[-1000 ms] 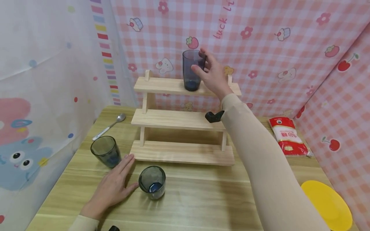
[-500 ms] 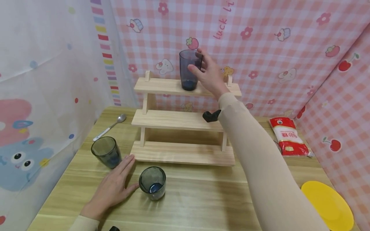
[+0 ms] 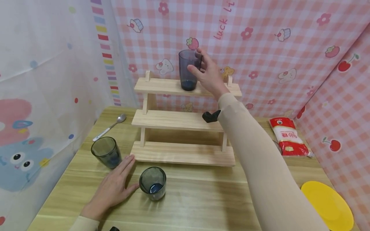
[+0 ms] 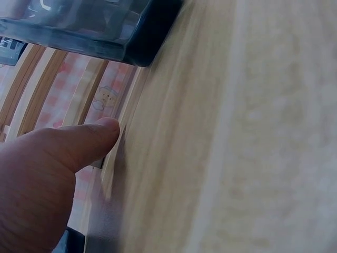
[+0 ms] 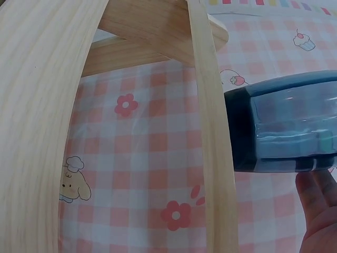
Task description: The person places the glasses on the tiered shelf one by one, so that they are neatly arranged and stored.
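A tall dark tinted glass [image 3: 186, 70] stands upright on the top board of a three-tier wooden shelf [image 3: 173, 119]. My right hand [image 3: 211, 74] grips this glass from its right side, with the thumb in front and fingers behind. In the right wrist view, the glass's base [image 5: 242, 129] meets the top board's edge. My left hand [image 3: 113, 186] lies on the table with fingers extended, fingertips at the shelf's lower left corner. A second glass [image 3: 106, 153] stands left of these fingers. To the right is a third glass [image 3: 152, 181]; the left wrist view shows my thumb [image 4: 87, 139] apart from it.
Behind the left glass lies a spoon [image 3: 110, 127]. A red and white bag [image 3: 289, 136] lies at the table's right rear, and a yellow plate [image 3: 326, 205] at the right front. Patterned cloth [image 3: 260, 54] hangs close behind the shelf.
The right hand and the glass it holds have shifted slightly left along the top board, mostly in the first half second. The left hand and the other glasses keep their places.
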`<state>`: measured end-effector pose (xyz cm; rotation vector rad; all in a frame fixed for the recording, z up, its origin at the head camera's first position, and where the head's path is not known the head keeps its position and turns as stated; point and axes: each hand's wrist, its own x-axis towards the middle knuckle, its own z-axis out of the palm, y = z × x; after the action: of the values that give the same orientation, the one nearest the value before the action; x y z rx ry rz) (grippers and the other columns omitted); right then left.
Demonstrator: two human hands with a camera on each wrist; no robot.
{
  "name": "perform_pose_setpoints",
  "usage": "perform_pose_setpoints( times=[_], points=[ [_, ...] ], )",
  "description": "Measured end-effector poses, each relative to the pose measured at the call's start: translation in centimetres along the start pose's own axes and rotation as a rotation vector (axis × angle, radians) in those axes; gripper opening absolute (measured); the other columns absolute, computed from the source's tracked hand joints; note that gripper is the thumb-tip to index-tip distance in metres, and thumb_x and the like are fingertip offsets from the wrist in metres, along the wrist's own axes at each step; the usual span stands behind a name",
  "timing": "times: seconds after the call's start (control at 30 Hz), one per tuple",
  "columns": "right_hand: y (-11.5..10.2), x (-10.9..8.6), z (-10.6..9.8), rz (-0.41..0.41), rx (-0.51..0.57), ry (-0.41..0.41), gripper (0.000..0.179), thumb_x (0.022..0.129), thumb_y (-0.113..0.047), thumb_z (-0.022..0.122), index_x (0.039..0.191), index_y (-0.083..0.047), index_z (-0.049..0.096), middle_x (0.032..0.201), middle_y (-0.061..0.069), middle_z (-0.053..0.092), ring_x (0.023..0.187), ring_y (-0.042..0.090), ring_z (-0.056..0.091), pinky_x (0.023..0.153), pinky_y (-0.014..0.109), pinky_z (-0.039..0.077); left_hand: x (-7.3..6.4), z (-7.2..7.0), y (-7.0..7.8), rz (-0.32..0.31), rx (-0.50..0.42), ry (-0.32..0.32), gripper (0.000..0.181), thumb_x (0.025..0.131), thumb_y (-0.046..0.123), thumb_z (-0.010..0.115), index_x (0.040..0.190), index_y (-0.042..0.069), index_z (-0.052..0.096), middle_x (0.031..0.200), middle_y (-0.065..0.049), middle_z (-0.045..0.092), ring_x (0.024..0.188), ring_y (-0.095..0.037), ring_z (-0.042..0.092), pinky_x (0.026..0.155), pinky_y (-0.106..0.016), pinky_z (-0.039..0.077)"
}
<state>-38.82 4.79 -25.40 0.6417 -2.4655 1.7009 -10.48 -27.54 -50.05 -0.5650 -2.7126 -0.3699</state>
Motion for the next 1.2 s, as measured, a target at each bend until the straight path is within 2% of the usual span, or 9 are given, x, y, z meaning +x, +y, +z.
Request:
perform_pose_setpoints(
  times=[0.2, 0.27, 0.37, 0.53, 0.63, 0.73, 0.83, 0.97, 1.2],
  points=[
    [-0.3, -1.4, -1.5, -0.035, -0.053, -0.039, 0.088, 0.088, -0.037, 0.067, 0.155, -0.033, 0.010, 0.154, -0.003, 0.031, 0.135, 0.016, 0.040, 0.110, 0.031, 0.035, 0.4, 0.4, 0.4, 0.004, -0.012, 0.003, 0.097, 0.073, 0.046, 0.079, 0.147, 0.001, 0.035, 0.155, -0.010, 0.031, 0.136, -0.033, 0.037, 0.105, -0.050, 0.038],
    [-0.6, -2.4, -2.2, -0.037, -0.026, -0.033, 0.092, 0.090, -0.034, 0.067, 0.155, -0.031, 0.002, 0.156, 0.000, 0.029, 0.137, 0.014, 0.037, 0.113, 0.031, 0.030, 0.5, 0.5, 0.5, 0.004, -0.016, -0.001, 0.097, 0.073, 0.045, 0.079, 0.147, 0.001, 0.035, 0.155, -0.010, 0.030, 0.137, -0.033, 0.036, 0.106, -0.050, 0.038],
    [-0.6, -4.4, -3.1, -0.049, 0.064, 0.017, 0.093, 0.092, -0.031, 0.065, 0.156, -0.026, -0.001, 0.157, 0.000, 0.027, 0.138, 0.013, 0.034, 0.115, 0.032, 0.026, 0.4, 0.5, 0.7, 0.002, -0.021, -0.003, 0.097, 0.072, 0.043, 0.081, 0.147, 0.000, 0.036, 0.155, -0.010, 0.030, 0.137, -0.033, 0.036, 0.106, -0.050, 0.038],
    [1.8, -8.5, -3.3, -0.144, 0.235, 0.103, 0.079, 0.093, -0.019, 0.064, 0.155, -0.013, 0.014, 0.151, 0.007, 0.038, 0.136, 0.021, 0.039, 0.111, 0.033, 0.033, 0.3, 0.3, 0.7, -0.001, -0.025, 0.006, 0.097, 0.070, 0.040, 0.082, 0.146, -0.001, 0.037, 0.154, -0.011, 0.031, 0.136, -0.033, 0.036, 0.105, -0.051, 0.038],
    [4.1, -12.1, -2.7, -0.166, 0.265, 0.130, 0.068, 0.094, -0.015, 0.062, 0.151, -0.007, 0.026, 0.146, 0.014, 0.044, 0.131, 0.026, 0.045, 0.107, 0.032, 0.039, 0.3, 0.2, 0.7, -0.002, -0.026, 0.013, 0.097, 0.069, 0.039, 0.082, 0.145, -0.001, 0.038, 0.154, -0.012, 0.032, 0.136, -0.033, 0.037, 0.104, -0.051, 0.039],
    [6.1, -15.9, -1.5, -0.120, 0.235, 0.143, 0.059, 0.095, -0.016, 0.061, 0.147, -0.004, 0.035, 0.139, 0.018, 0.050, 0.124, 0.028, 0.051, 0.100, 0.028, 0.045, 0.2, 0.1, 0.7, -0.006, -0.025, 0.017, 0.097, 0.068, 0.037, 0.083, 0.145, -0.002, 0.038, 0.154, -0.012, 0.032, 0.136, -0.033, 0.037, 0.104, -0.051, 0.039],
    [7.6, -18.7, -0.2, -0.069, 0.267, 0.144, 0.054, 0.095, -0.014, 0.061, 0.143, 0.000, 0.040, 0.132, 0.022, 0.055, 0.118, 0.029, 0.056, 0.094, 0.025, 0.049, 0.2, 0.0, 0.6, -0.016, -0.020, 0.021, 0.098, 0.067, 0.036, 0.083, 0.145, -0.002, 0.038, 0.153, -0.012, 0.032, 0.136, -0.032, 0.036, 0.104, -0.051, 0.039],
    [8.9, -20.7, 1.2, -0.039, 0.324, 0.140, 0.052, 0.095, -0.012, 0.061, 0.140, 0.004, 0.041, 0.128, 0.023, 0.057, 0.114, 0.028, 0.060, 0.092, 0.024, 0.050, 0.2, -0.1, 0.6, -0.020, -0.023, 0.041, 0.098, 0.065, 0.033, 0.084, 0.144, -0.003, 0.039, 0.152, -0.013, 0.034, 0.135, -0.033, 0.038, 0.102, -0.052, 0.039],
    [9.7, -22.2, 2.9, -0.007, 0.356, 0.086, 0.050, 0.094, -0.009, 0.062, 0.138, 0.004, 0.044, 0.126, 0.026, 0.057, 0.112, 0.032, 0.060, 0.090, 0.026, 0.052, 0.4, 0.0, 0.9, -0.023, -0.017, 0.048, 0.096, 0.064, 0.033, 0.084, 0.143, -0.002, 0.042, 0.151, -0.010, 0.037, 0.133, -0.031, 0.041, 0.101, -0.047, 0.040]
  ],
)
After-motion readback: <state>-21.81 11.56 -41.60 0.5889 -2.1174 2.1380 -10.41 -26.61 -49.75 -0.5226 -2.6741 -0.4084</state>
